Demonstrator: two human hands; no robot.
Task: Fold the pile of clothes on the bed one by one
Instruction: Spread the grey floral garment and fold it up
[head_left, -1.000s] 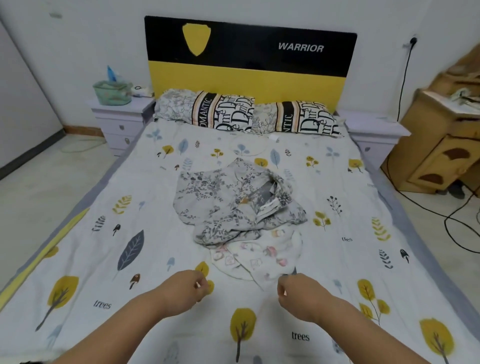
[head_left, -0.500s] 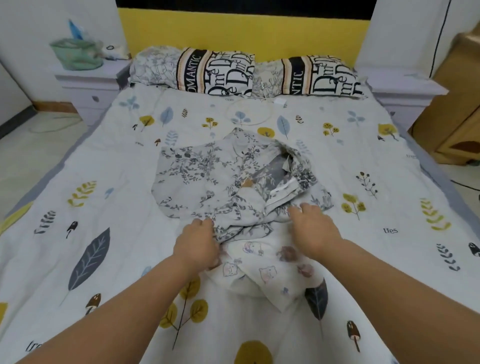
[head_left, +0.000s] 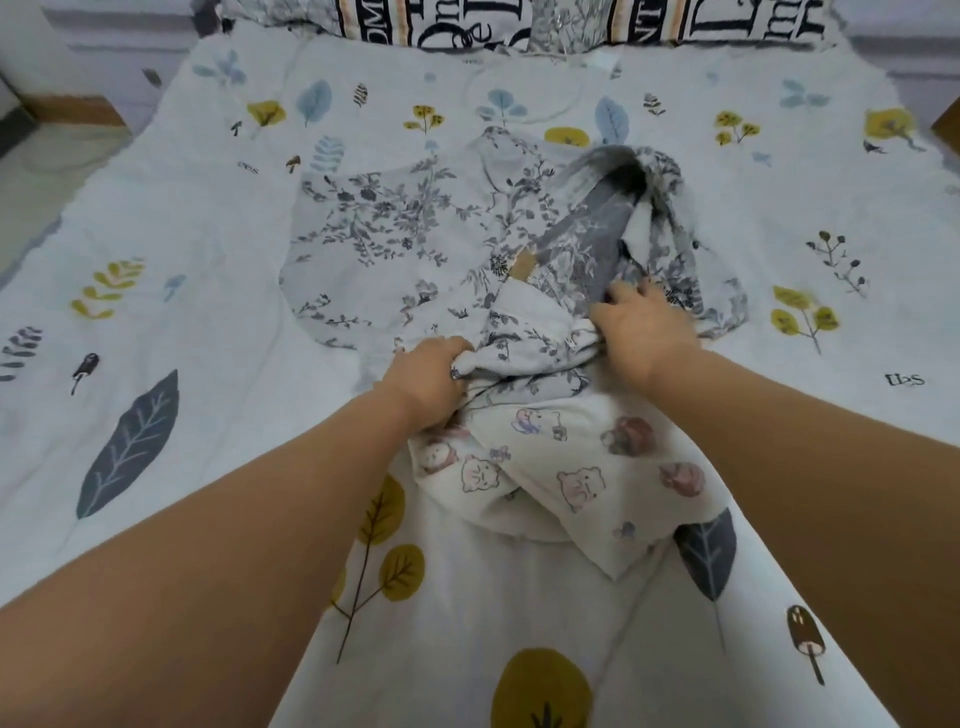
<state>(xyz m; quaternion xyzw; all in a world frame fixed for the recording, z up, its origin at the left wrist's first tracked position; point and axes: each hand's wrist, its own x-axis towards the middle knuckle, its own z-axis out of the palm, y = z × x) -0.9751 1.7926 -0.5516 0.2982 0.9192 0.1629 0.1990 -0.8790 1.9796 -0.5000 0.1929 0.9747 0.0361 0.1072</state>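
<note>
Floral garment (head_left: 415, 244), now gripped by my left hand (head_left: 423, 376) and right hand (head_left: 644, 325) after their reach forward: folding begins.

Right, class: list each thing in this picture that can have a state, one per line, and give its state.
grey floral garment: crumpled, unfolded, on top of the pile
cartoon-print garment: unfolded, partly under the floral one
left hand: gripping the floral garment's near edge
right hand: gripping bunched floral fabric
bedsheet: spread over the bed, lightly wrinkled
pillows: lying side by side at the head
</note>
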